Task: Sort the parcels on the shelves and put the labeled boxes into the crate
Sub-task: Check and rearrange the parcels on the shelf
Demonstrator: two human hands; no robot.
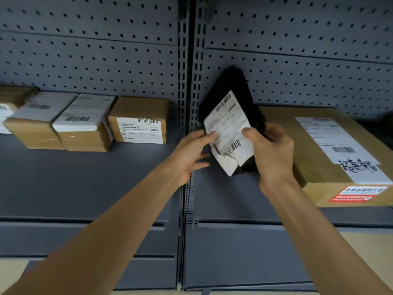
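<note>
A black plastic parcel (231, 90) with a crumpled white shipping label stands tilted above the shelf, between my two hands. My right hand (271, 152) grips its right lower edge, thumb pressed on the label. My left hand (191, 152) holds the left edge of the label with thumb and fingertips, the other fingers spread below. To the right lies a large labeled cardboard box (319, 158). On the left shelf stand several small labeled cardboard boxes (138, 120). No crate is in view.
Grey shelf boards (85, 177) run left and right of a slotted metal upright (187, 60). A pegboard back wall rises behind. A lower shelf level (234, 252) shows under my forearms.
</note>
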